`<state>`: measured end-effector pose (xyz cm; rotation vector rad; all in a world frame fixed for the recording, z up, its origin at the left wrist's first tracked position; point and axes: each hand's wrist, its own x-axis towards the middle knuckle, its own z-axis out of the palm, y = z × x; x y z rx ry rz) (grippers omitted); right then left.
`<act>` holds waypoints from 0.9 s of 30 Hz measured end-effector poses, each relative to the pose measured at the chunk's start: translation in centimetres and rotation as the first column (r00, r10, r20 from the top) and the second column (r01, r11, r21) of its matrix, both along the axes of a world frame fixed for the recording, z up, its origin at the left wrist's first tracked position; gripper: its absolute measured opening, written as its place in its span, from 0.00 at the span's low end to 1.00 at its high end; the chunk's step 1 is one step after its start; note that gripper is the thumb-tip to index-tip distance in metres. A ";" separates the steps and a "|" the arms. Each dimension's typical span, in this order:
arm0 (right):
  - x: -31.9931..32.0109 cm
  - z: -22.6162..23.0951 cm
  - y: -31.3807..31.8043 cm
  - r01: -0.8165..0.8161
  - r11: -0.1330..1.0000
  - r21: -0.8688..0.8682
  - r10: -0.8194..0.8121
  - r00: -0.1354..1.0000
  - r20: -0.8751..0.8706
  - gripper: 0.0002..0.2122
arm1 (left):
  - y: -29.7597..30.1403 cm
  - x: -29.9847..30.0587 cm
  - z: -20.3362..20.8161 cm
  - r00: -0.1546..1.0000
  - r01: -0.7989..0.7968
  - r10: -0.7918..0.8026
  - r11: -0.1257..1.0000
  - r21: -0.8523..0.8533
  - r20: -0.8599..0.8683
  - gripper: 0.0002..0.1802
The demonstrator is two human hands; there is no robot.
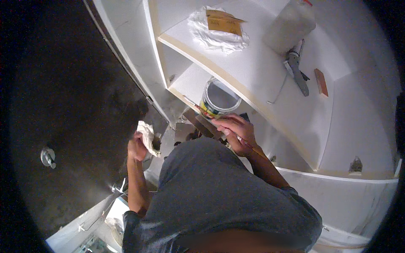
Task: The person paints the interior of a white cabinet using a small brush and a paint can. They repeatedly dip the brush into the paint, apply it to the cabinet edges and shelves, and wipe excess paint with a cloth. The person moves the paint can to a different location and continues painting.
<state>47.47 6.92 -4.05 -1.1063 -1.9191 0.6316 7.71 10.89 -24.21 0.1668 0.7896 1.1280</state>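
My left hand (136, 147) is closed around a crumpled white rag (146, 134), out to the left of my body. In my right hand (237, 131) is a slim paintbrush (203, 111). Its pale tip points up and left, and the thin handle end shows beyond my fingers toward my wrist. The brush lies across the near side of an open paint can (223, 98); I cannot tell whether they touch. Grey paint shows inside the can, which stands in the lower opening of a white cabinet.
On the white shelf (253, 71) above lie a bundled white cloth (198, 31) with brown sandpaper (223, 23) on it, a cloudy plastic jug (291, 27), a caulking gun (297, 74) and a reddish block (321, 82). A round white object (47, 157) sits on the dark floor.
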 end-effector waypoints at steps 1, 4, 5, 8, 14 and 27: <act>0.6 0.0 -0.2 0.041 0.999 0.003 -0.041 0.999 0.017 0.15 | 1.1 0.4 -0.4 0.998 0.058 -0.058 0.998 -0.039 0.010 0.18; 2.7 -1.2 -0.6 0.145 0.989 -0.020 -0.144 0.988 0.057 0.14 | 5.4 3.3 0.4 0.986 0.107 -0.124 0.983 -0.149 -0.108 0.18; 3.3 -2.1 -0.6 0.186 0.982 -0.027 -0.184 0.980 0.074 0.13 | 6.7 6.0 2.1 0.965 0.032 -0.078 0.983 -0.181 -0.251 0.20; 4.4 -3.9 -0.8 0.332 0.942 -0.051 -0.325 0.939 0.112 0.10 | 9.6 11.6 6.0 0.496 0.342 -0.244 0.937 -0.071 -0.833 0.24; 6.0 -6.6 1.9 0.520 0.829 -0.207 -0.481 0.851 0.211 0.06 | 14.0 19.4 6.7 0.016 0.840 -0.307 0.521 -0.154 -0.951 0.40; 8.3 -10.4 6.9 0.403 0.905 -0.140 -0.363 0.900 0.243 0.15 | 12.1 24.6 5.1 0.331 0.780 -0.756 0.556 -0.287 -0.565 0.38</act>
